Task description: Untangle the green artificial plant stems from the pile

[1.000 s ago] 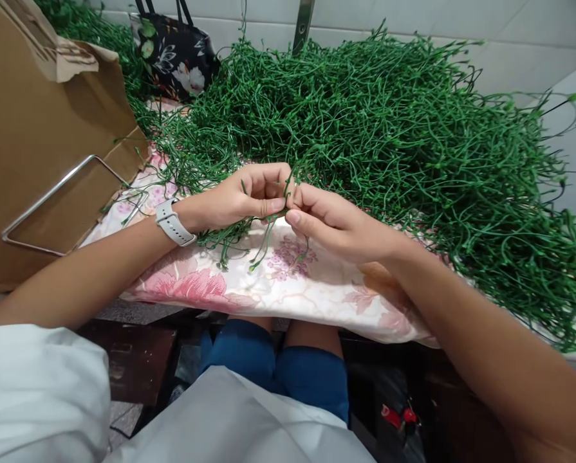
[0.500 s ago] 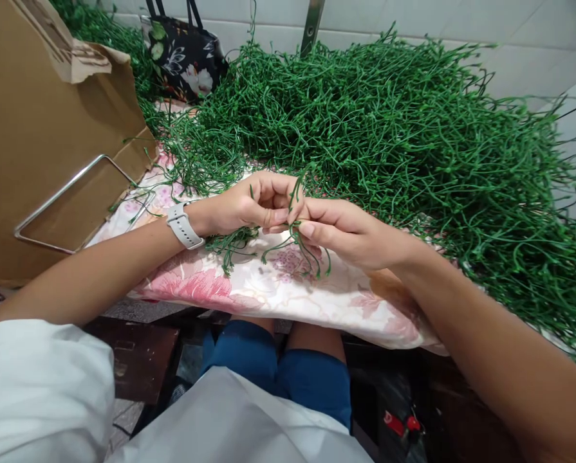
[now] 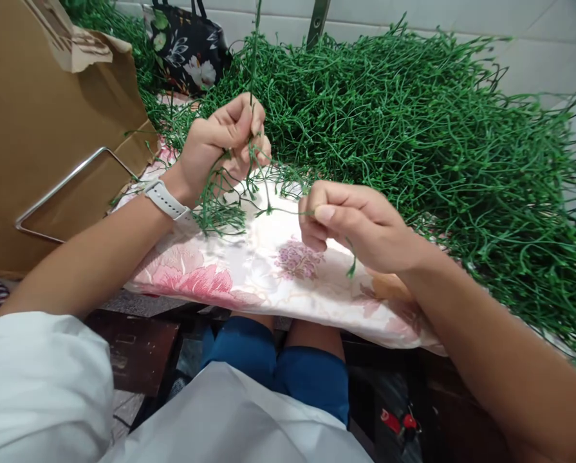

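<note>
My left hand [image 3: 220, 138], with a pale watch on the wrist, is raised above the cloth. Its thumb and fingertips pinch thin green artificial stems; one long stem [image 3: 255, 54] rises straight up out of the grip. Lower and to the right, my right hand [image 3: 360, 225] is closed on a thin green stem [image 3: 290, 211] that stretches between the two hands. A short tip [image 3: 352, 260] of green dangles below the right fingers. Beneath my left hand hangs or lies a small bunch of stems [image 3: 222, 218]; I cannot tell which.
A large heap of green stems [image 3: 413, 122] covers the back and right of the flowered cloth [image 3: 263, 292]. On the left stands a cardboard box [image 3: 60, 135] with a metal wire handle [image 3: 60, 190]. A black floral bag [image 3: 186, 51] sits behind.
My hands have moved apart. The left has risen up and leftward with stems, while the right has shifted slightly right, drawing a stem out between them.
</note>
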{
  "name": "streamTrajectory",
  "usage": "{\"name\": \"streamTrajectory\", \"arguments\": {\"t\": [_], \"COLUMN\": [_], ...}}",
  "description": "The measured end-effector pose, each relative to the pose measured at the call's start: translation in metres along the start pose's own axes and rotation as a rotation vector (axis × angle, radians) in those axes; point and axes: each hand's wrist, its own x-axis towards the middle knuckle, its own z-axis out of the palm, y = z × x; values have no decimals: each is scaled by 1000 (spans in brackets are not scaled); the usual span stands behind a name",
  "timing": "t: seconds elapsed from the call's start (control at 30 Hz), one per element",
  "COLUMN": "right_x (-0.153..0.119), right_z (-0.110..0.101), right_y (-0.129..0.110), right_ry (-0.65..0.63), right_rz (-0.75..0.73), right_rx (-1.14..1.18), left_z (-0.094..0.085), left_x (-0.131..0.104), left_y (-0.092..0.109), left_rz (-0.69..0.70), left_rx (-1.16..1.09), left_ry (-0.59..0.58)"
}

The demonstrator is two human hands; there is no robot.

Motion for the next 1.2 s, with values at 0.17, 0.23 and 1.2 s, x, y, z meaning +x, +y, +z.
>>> {"name": "streamTrajectory", "arguments": {"t": [0.17,0.23,1.2], "right_x": [8,9,6], "right_z": [-15,-22,-17], "right_y": [17,23,17], "right_ry": [456,580,253], "right_rz": [-182,-241,-142], "right_rx": [-306,-362,-550], "left_z": [-4,-1,12], "left_x": [4,2,-7], "left_y": [-13,-15,-15], "left_rz": [59,-1,-109], "left_rx": [-179,-130,64], "left_ry": [2,-27,-201]}}
